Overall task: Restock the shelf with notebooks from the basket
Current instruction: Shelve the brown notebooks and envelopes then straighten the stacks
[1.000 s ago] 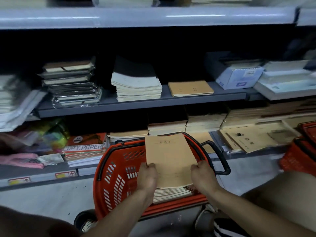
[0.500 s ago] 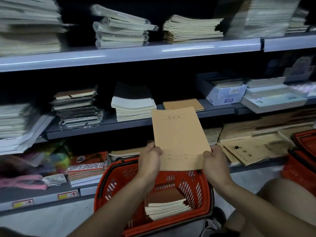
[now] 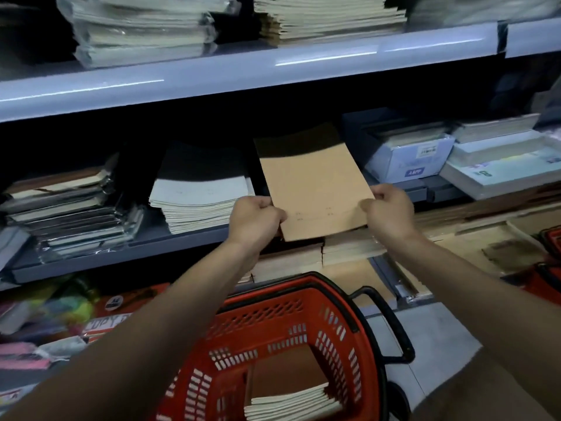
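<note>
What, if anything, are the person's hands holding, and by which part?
A flat brown paper-covered notebook, gripped at its near corners: left hand on the left corner, right hand on the right.

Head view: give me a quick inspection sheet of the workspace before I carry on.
Surface: grey middle shelf, stacked with paper goods.
Job's things: brown notebook held over the shelf; red basket below, more notebooks inside.
Clutter: white notebook stack; wrapped dark stack; blue-white box.
Grippers: left hand and right hand pinch the notebook's lower corners.
Cables: nothing seen.
Surroundings: upper shelf; second red basket at right.
</note>
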`<state>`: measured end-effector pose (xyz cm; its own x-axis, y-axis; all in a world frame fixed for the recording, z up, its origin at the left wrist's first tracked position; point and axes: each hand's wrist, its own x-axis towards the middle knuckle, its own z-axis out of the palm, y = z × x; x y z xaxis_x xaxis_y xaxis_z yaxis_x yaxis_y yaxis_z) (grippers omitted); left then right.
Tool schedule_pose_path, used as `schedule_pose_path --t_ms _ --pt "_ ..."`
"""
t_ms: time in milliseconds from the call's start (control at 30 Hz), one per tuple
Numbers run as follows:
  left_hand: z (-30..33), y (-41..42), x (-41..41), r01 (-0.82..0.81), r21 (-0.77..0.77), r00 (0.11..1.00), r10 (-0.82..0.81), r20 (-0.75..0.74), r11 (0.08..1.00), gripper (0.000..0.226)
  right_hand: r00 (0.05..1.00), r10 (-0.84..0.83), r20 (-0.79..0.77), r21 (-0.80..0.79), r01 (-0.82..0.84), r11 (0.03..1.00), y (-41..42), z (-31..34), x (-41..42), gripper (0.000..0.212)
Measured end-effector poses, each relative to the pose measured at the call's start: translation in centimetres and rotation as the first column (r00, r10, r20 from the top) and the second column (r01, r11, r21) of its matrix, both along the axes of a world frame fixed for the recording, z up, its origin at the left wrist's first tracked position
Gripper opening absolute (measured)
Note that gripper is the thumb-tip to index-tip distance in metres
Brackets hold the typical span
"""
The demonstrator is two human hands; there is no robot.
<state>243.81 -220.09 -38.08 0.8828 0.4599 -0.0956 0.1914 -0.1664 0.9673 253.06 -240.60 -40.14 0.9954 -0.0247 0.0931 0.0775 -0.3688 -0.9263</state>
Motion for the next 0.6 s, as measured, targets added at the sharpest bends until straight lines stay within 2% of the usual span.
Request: schedule_pose_path --t_ms 133,267,367,467,533,600 --pt "-0.8 0.9 4.1 -0.035 0.052 0.998 0.032 0.045 0.998 0.02 1.0 0.018 0.005 -0.017 -0.018 1.0 1.3 -0.3 4.2 0.019" --pt "-1.0 0.9 6.4 -0.125 0.285 0.988 0.095 0.118 0.95 0.038 0.997 -0.024 0.069 -0.111 0.031 0.993 2.7 -0.9 7.3 0.021" --pt "-0.6 0.5 7.9 -0.16 0.417 0.984 0.109 0.144 0.895 0.028 0.995 -0.026 0.094 -0.168 0.041 0.985 3.5 -1.5 9.2 0.028" --pt "-0.6 0.4 9.1 -0.152 0.493 0.988 0.115 0.104 0.857 0.027 0.992 -0.042 0.121 -0.262 0.073 0.962 4.0 -2.0 10.6 0.036" --pt "-1.0 0.5 9.5 -0.093 0.53 0.995 0.089 0.032 0.843 0.03 0.991 -0.026 0.135 -0.361 0.073 0.93 4.1 -2.3 10.9 0.041" --pt "-1.4 0.4 9.9 0.003 0.54 0.997 0.04 -0.068 0.842 0.043 0.99 0.021 0.137 -0.462 0.046 0.886 4.0 -2.8 11.2 0.042"
